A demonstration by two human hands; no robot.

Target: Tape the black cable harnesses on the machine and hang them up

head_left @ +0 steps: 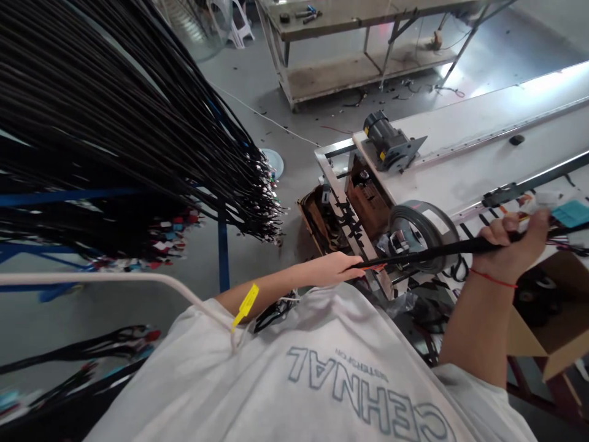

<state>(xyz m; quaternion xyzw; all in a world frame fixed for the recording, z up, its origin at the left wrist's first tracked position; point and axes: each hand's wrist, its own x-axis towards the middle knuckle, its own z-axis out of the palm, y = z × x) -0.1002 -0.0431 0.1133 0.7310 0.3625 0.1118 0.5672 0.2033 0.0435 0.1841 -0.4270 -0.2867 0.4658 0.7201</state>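
Holds a black cable bundle (446, 248) stretched in a nearly straight line between left hand (329, 269) and right hand (515, 255). Pinches the thinner stretch narrowly in the left hand, close in front of the body, with a bit of orange beside the fingertips; closes the right hand in a fuller grip round the thicker part, farther out. Runs on past the right hand, near a light blue piece (570, 213), and out of view. Looks, at a guess, partway through: already lifted and drawn out straight, but not yet let go or set down by either hand. Shows dark covering along most of the span between the hands, though too blurred to judge as finished or unfinished. Finds, well to the left of the left hand, a mass of similar black cables (161, 123) with pale and coloured ends; suggests a large batch, without showing any as done or waiting. Has a white table (469, 166) with a motor (384, 138) beyond both hands, a grey reel (435, 224) just behind the bundle between them, held by neither, and an open cardboard box (524, 337) below the right hand.
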